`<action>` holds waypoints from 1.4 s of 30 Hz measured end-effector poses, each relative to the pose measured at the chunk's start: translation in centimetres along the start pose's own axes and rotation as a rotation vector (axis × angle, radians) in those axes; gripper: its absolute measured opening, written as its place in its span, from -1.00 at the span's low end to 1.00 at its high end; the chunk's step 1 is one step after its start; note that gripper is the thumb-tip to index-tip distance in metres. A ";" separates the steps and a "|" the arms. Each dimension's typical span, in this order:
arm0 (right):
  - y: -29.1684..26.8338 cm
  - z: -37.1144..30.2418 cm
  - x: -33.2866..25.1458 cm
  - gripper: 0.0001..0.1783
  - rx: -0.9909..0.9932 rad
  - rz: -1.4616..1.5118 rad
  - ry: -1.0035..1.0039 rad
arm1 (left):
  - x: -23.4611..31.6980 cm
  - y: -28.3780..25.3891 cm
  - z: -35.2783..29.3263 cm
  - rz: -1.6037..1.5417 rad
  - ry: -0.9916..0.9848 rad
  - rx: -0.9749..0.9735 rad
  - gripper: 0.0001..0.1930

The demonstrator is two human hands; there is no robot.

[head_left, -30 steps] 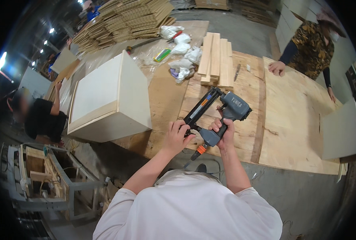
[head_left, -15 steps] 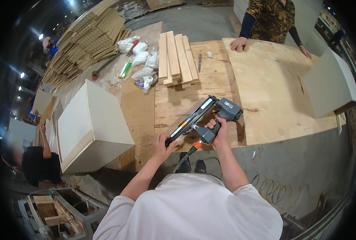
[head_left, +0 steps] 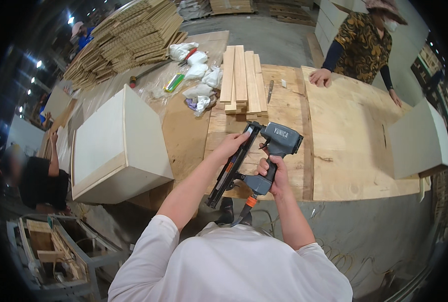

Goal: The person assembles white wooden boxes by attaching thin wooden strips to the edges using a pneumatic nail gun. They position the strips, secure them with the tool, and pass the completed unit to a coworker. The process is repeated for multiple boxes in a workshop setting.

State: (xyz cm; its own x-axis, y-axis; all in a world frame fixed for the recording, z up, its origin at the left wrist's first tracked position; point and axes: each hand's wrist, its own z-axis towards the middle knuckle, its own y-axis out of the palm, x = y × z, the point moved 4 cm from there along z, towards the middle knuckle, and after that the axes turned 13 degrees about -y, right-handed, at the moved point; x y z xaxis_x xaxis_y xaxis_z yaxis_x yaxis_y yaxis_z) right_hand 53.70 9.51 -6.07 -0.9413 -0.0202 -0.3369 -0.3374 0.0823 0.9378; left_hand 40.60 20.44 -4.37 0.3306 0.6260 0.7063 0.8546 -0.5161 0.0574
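Observation:
A dark grey pneumatic nail gun [head_left: 280, 142] is held up in front of me, over the near edge of the wooden worktable [head_left: 284, 108]. My right hand [head_left: 274, 175] is wrapped round its handle. Higher up, on the far part of the long black magazine [head_left: 227, 173], rests my left hand [head_left: 232, 145], its fingers closed on the rail. An orange fitting [head_left: 251, 202] joins the gun's base to an air hose that runs down toward me. Beyond the gun lies a stack of pale wooden slats [head_left: 241, 80].
A white box-shaped cabinet [head_left: 148, 151] stands at the left, another white box [head_left: 419, 141] at the far right. White bags [head_left: 198, 70] and a knife [head_left: 270, 92] lie on the table. Opposite, a co-worker rests hands on a plywood sheet [head_left: 352, 136]. Coiled hoses lie on the floor.
My left hand has slid from the magazine's near end up to its far part. The nail gun has swung to a steeper angle. The view has shifted, showing more of the co-worker opposite.

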 end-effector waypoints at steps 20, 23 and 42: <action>11.0 -5.0 6.7 -0.93 -0.575 -0.833 0.188 | -15.2 -3.0 -13.3 -0.584 0.660 0.269 -0.68; 13.7 -7.7 10.0 -0.95 -0.683 -0.887 0.336 | -20.0 -3.6 -16.7 -0.521 0.692 0.751 -0.71; 17.4 -15.4 27.1 -0.83 -0.633 -0.850 0.718 | -34.9 -9.0 -30.5 -0.684 0.403 0.653 -0.64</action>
State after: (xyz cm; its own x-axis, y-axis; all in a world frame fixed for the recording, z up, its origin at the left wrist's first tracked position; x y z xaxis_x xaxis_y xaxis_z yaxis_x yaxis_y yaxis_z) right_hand 22.22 -4.93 2.46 -0.1552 -0.3796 -0.9120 -0.5914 -0.7038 0.3936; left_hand 9.15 -14.61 -7.99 -0.3649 0.3615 0.8580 0.9006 0.3708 0.2268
